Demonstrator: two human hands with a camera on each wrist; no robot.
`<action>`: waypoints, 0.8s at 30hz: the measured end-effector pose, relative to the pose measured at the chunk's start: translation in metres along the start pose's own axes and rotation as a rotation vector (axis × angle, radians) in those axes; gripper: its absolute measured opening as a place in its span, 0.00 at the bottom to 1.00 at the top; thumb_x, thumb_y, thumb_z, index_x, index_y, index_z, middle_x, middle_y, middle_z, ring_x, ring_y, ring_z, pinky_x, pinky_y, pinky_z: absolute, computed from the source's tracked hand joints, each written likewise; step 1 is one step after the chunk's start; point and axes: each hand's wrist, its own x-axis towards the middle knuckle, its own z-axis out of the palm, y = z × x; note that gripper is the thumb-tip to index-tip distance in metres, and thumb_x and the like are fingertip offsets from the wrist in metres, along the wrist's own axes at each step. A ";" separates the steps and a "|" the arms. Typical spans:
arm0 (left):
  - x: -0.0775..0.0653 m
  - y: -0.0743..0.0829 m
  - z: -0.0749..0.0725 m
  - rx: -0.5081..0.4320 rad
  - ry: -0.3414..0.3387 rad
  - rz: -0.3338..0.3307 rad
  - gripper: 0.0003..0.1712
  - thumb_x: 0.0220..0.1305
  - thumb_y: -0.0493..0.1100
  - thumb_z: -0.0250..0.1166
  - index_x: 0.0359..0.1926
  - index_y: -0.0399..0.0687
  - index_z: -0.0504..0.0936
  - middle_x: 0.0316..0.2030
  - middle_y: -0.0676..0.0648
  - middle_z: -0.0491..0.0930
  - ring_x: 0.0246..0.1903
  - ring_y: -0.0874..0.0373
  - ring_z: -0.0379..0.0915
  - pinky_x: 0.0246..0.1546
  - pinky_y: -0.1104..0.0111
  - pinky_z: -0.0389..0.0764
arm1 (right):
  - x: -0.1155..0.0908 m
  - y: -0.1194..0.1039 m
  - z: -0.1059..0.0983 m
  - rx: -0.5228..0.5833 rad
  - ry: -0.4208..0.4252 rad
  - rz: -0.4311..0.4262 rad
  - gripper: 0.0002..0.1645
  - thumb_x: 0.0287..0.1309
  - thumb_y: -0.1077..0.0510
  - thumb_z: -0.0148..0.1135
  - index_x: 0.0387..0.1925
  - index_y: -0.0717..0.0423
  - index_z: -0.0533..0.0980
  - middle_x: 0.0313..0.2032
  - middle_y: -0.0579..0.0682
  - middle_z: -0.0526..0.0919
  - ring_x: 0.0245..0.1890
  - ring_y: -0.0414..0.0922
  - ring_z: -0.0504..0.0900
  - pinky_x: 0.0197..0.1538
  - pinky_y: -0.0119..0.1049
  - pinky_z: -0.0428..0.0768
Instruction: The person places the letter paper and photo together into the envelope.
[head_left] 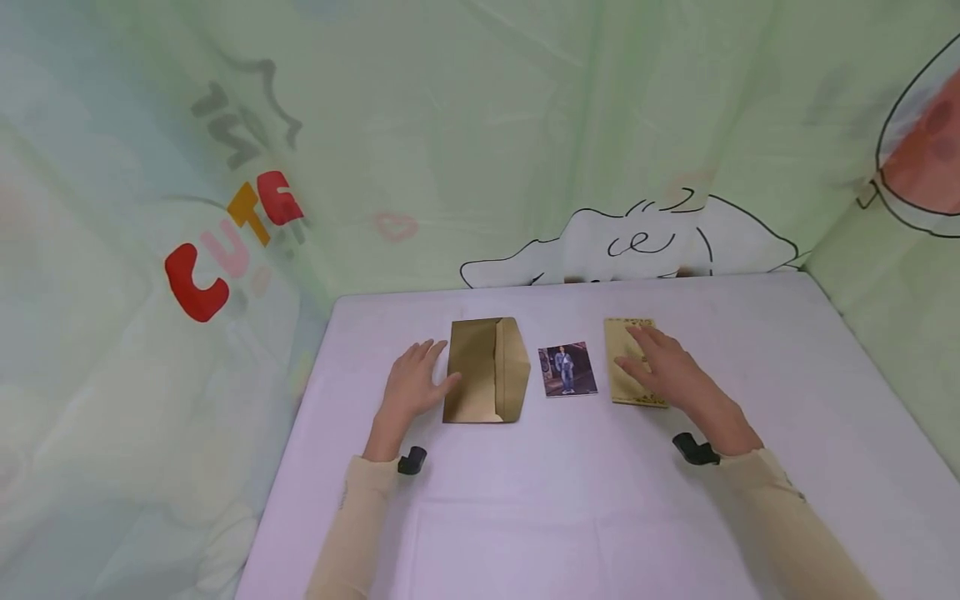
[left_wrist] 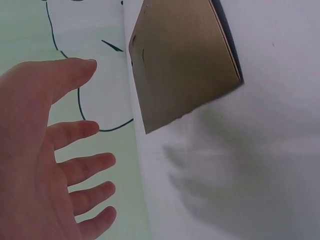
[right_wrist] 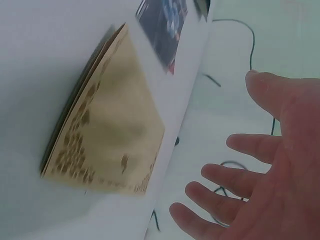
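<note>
My left hand, fingers spread and holding nothing, hovers just beside the left edge of a gold envelope, its flap open toward the right. My right hand, also spread and holding nothing, hangs over a folded card with patterned borders. Small photo between envelope and card. All three lie on the pale table.

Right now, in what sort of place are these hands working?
Probably a curtained-off booth: printed drapes hang behind and beside a pale table, with a gold envelope lying on it.
</note>
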 end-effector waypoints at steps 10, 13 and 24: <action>0.011 0.014 0.006 0.001 -0.030 0.023 0.41 0.69 0.66 0.57 0.73 0.47 0.66 0.71 0.38 0.67 0.72 0.37 0.60 0.70 0.45 0.63 | 0.023 -0.039 0.017 -0.013 -0.018 -0.086 0.42 0.74 0.43 0.52 0.76 0.62 0.53 0.75 0.73 0.50 0.73 0.74 0.52 0.69 0.72 0.57; 0.015 0.016 0.008 0.011 -0.041 0.022 0.41 0.69 0.65 0.57 0.73 0.47 0.66 0.71 0.38 0.67 0.72 0.38 0.60 0.71 0.45 0.62 | 0.029 -0.050 0.024 -0.021 -0.026 -0.108 0.41 0.74 0.44 0.52 0.76 0.62 0.54 0.75 0.72 0.51 0.73 0.73 0.53 0.69 0.70 0.58; 0.027 0.025 0.016 0.067 -0.121 0.064 0.41 0.70 0.66 0.56 0.75 0.50 0.63 0.73 0.42 0.65 0.74 0.40 0.57 0.72 0.47 0.61 | 0.049 -0.087 0.051 -0.052 -0.028 -0.224 0.38 0.73 0.46 0.56 0.74 0.62 0.60 0.73 0.72 0.59 0.70 0.72 0.61 0.68 0.68 0.63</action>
